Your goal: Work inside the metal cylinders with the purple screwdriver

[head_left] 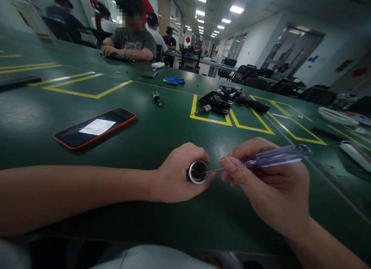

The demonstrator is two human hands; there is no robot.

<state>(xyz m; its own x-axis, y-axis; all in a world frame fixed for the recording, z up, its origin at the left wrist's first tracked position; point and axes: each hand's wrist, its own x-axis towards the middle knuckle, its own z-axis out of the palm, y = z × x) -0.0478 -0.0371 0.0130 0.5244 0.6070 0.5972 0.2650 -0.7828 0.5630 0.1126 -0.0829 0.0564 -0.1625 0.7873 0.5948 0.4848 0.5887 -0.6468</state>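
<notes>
My left hand (181, 174) is wrapped round a dark hollow cylinder with a shiny metal rim (198, 172), its open end turned towards me. Most of the cylinder's body is hidden in my fist. Between thumb and fingers, my right hand (266, 184) grips a screwdriver with a clear purple handle (278, 157). Its thin shaft points left, and the tip reaches into the mouth of the cylinder. Whether the tip touches anything inside cannot be made out.
A phone with a red-orange edge (95, 128) lies at left on the green table (121, 218). Beyond are a small metal-and-black part (157, 98), a blue glove (174, 80) and a heap of black parts and cables (222, 100). A person (135, 41) sits across the table.
</notes>
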